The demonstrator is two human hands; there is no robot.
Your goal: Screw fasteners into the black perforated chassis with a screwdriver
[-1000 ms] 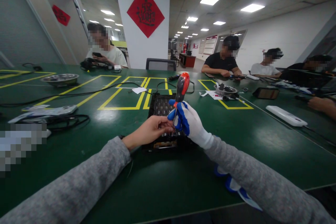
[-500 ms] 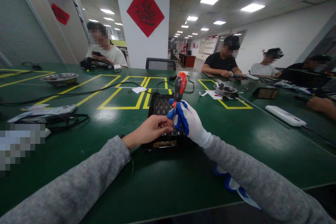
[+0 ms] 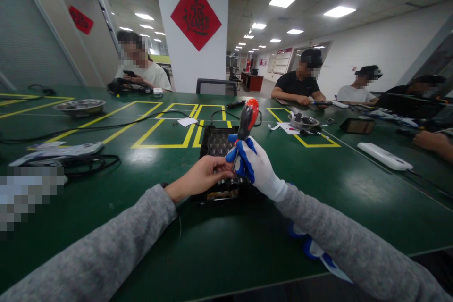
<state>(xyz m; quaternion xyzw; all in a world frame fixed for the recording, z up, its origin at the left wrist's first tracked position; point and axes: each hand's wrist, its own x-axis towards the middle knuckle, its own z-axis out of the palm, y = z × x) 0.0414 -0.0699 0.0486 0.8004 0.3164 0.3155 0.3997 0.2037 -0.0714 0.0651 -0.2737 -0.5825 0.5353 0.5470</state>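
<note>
My right hand, in a white glove with blue coating, grips a screwdriver with a red and black handle. The handle points up and leans to the right, its shaft running down toward my left fingertips. My bare left hand has thumb and fingers pinched together by the screwdriver's lower end; whatever sits between them is too small or hidden. Under both hands lies a black casing with a patterned inner surface and an amber-coloured strip at its near edge. My hands cover part of it.
A white and blue glove lies under my right forearm on the green table. Metal bowls, cables and a white power strip lie around. Several people sit across and to the right; one person's hand rests at the right edge.
The screwdriver's handle has tipped to the right and slightly down, my right hand turning a little with it. My left hand stays pinched in nearly the same place.
</note>
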